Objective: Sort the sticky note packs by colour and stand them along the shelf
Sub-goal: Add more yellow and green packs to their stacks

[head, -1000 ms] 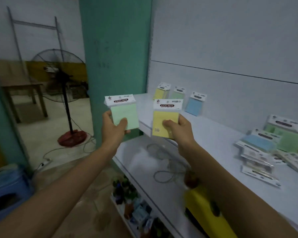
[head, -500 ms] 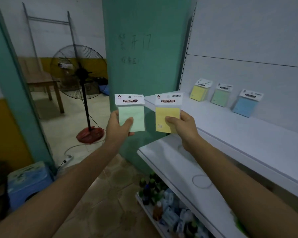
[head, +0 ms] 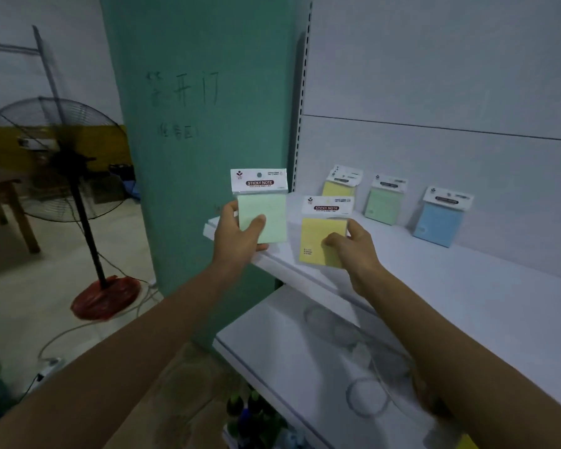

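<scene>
Placing step; L hand [head: 237,236] pinches green pack [head: 262,209], thumb on front; R hand [head: 353,247] pinches yellow pack [head: 324,234]; both upright over shelf [head: 467,286] front edge; next, prob.: stand each beside its match in back row [head: 384,202] w/o toppling any.

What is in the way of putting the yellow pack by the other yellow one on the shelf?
Nothing that shows. The right hand holds the yellow pack just in front of the standing yellow pack, with only bare shelf near it. The standing green pack is off to the side.
</scene>
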Tool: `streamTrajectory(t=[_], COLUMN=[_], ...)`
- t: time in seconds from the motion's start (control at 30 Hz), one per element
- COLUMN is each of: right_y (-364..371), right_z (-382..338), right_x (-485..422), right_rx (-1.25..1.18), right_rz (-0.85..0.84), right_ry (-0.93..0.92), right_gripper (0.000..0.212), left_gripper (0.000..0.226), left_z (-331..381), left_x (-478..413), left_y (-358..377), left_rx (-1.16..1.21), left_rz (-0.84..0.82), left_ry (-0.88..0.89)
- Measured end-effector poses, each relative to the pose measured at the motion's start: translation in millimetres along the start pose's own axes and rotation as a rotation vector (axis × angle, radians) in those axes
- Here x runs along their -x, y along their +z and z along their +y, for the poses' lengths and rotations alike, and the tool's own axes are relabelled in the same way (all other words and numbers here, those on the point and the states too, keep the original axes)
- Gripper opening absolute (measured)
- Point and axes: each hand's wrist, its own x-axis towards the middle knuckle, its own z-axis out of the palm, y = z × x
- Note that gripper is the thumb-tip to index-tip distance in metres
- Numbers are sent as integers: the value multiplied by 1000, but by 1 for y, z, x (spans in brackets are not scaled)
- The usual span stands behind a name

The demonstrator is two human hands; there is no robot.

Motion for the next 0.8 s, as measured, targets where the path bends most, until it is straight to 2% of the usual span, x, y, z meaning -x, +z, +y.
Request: streamTrajectory(t=[0.3, 0.5, 0.57, 0.63, 0.73, 0.8], right_y=[-21, -22, -18, -15, -15, -15], right_z=[24, 37, 41, 46, 51, 51], right_x=[-94, -137, -153, -170, -193, -205], right_rx=[5, -75, -29, 164, 827, 986], right_rz=[82, 90, 114, 134, 190, 251], right_ry=[21, 136, 114, 13, -140, -125], right_gripper=[25, 23, 25, 26, 33, 32], left_gripper=[27, 25, 25, 26, 25, 25], left_z=[-37, -60, -67, -75, -84, -87], left_x=[-81, -127, -143, -160, -190, -211], left_y=[59, 95, 107, 115, 125, 131], left_rx=[20, 73, 96, 123, 177, 199], left_rz=[-80, -116, -159, -209, -295, -360], left_ry=[-18, -33, -32, -31, -40, -29])
